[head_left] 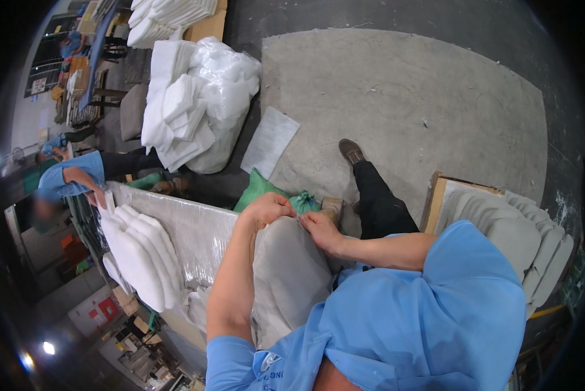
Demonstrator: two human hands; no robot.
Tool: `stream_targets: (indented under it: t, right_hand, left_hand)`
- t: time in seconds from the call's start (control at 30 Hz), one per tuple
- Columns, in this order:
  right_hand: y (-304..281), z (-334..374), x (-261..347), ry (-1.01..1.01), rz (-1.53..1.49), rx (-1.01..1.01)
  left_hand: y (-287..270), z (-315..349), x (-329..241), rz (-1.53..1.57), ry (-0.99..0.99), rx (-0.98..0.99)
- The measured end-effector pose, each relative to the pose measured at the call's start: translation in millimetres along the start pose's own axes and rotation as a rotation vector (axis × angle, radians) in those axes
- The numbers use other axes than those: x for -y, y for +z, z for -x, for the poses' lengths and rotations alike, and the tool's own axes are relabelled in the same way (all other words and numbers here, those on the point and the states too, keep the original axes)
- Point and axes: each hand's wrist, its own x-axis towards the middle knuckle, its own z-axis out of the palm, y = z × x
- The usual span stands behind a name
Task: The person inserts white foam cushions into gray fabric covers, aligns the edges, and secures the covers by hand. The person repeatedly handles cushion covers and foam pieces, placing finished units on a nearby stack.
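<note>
A grey-white cushion (pixel 289 274) stands upright in front of me, against a table covered in clear plastic film (pixel 194 228). My left hand (pixel 266 208) is closed over the cushion's top edge. My right hand (pixel 321 231) pinches the same edge just to the right, fingers closed on the fabric. Both forearms rise from my blue shirt at the bottom. Behind my hands a tied green sack (pixel 303 201) lies on the floor.
White cushions (pixel 136 257) lie in a row on the film-covered table, where a co-worker's hand (pixel 91 189) rests at the far end. Piled white cushions (pixel 175 111), a filled clear bag (pixel 226 85) and a flat white sheet (pixel 270 140) sit on the floor. Grey cushions (pixel 520 234) are stacked at right.
</note>
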Motion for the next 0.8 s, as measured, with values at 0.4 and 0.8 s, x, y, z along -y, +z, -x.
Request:
stream_targets:
  t: [0.4, 0.8]
  right_hand:
    - [2.0, 0.8, 11.8, 0.168, -0.185, 0.022]
    - [9.6, -17.6, 20.2, 0.284, -0.286, -0.159]
  left_hand:
    - [-16.4, 9.8, -20.8, -0.216, -0.011, 0.209]
    - [16.4, -30.6, 41.5, 0.689, 0.137, 0.065]
